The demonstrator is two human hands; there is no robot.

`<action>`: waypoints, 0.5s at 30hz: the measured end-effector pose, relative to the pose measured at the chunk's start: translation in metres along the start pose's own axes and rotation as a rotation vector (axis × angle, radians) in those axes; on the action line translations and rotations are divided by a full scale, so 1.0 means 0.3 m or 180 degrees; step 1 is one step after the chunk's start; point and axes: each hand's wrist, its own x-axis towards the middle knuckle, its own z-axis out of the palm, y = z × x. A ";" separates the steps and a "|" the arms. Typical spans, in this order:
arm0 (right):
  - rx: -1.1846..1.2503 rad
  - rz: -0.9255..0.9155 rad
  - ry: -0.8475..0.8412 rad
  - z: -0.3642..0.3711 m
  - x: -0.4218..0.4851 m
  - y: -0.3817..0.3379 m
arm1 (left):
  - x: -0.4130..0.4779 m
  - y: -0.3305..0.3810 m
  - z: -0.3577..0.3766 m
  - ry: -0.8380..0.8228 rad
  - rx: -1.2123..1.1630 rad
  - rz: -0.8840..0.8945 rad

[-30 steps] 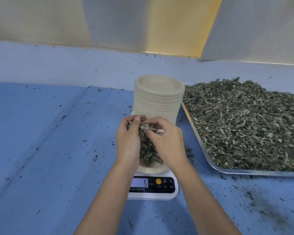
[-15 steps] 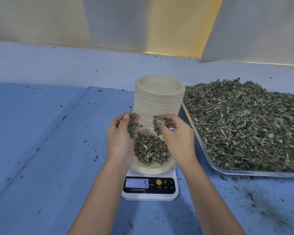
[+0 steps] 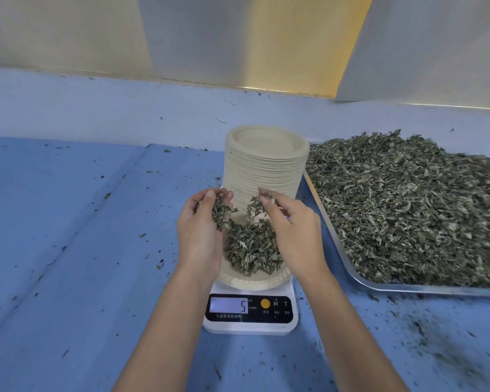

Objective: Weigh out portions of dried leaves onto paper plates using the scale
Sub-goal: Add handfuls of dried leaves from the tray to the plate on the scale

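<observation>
Soft, even indoor light, moderately bright. A warm yellow glow falls on the wall panel (image 3: 294, 41) at top centre. Only faint shadows lie on the blue surface (image 3: 68, 250). The scale display (image 3: 228, 305) is sharp. The dried leaves (image 3: 408, 210) smear toward the right edge, and wide-angle distortion bends straight lines there.

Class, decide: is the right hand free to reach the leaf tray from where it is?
Probably yes: the tray lies close beside the right hand, nothing between them, though it pinches some leaves.
</observation>
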 end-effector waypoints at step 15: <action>0.0000 0.0237 -0.0627 -0.003 0.008 0.015 | 0.008 -0.005 -0.004 -0.0008 -0.0121 -0.0049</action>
